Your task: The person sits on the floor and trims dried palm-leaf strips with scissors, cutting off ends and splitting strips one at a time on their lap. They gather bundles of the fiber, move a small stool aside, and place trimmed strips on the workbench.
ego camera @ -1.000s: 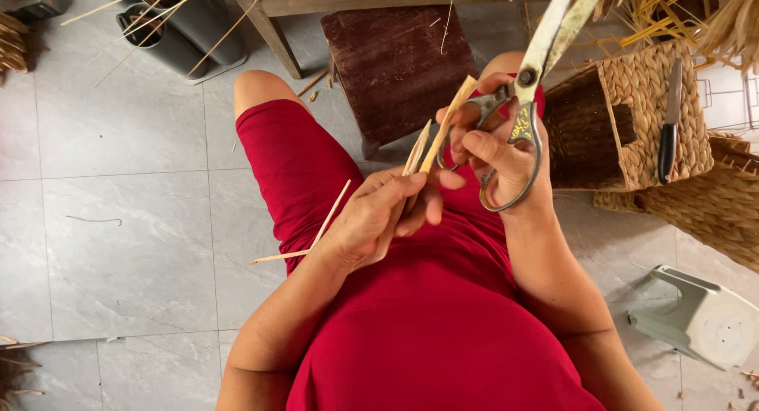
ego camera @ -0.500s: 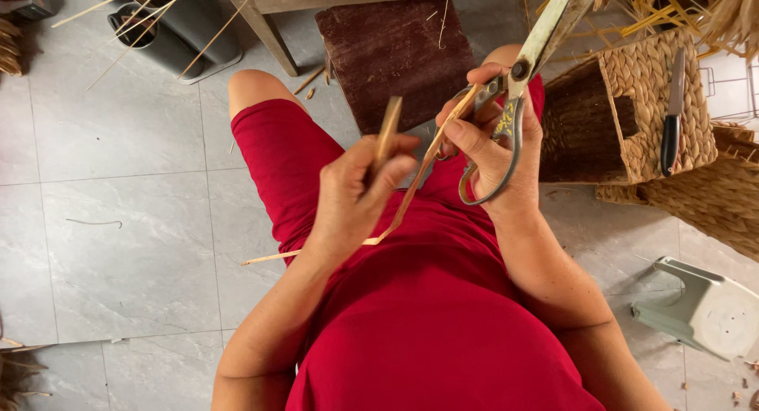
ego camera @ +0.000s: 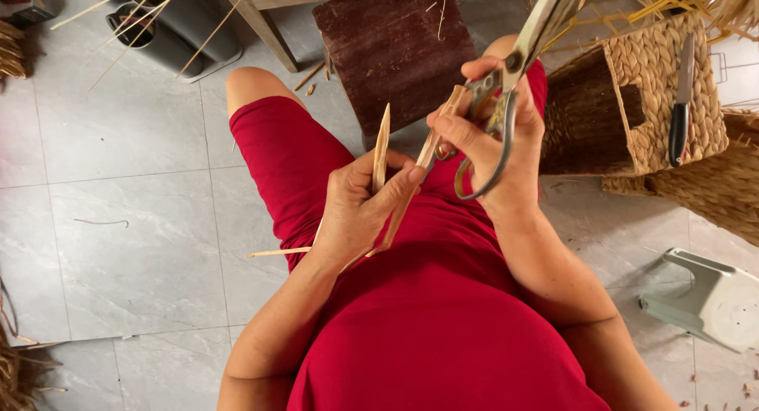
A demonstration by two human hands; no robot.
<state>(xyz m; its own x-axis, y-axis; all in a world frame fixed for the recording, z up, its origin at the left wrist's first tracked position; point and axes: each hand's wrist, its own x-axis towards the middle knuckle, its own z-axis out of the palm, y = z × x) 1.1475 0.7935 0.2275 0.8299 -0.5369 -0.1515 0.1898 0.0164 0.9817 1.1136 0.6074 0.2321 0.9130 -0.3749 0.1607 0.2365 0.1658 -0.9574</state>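
Your pale, matt wooden strips [ego camera: 382, 146] look dry and fibrous, while the large scissors [ego camera: 506, 71] are dull, worn metal. Beyond your smooth red cloth garment [ego camera: 443, 316] lie glossy grey floor tiles [ego camera: 118, 221], a rough woven wicker basket [ego camera: 664, 79] and a dark, scuffed wooden stool [ego camera: 391, 51].

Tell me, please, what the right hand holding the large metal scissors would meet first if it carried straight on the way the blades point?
Likely the loose yellow straw stalks at the picture's top edge. The right hand aims the metal scissors up and away, past the square woven basket. Depth is unclear, so the blades may pass above them.
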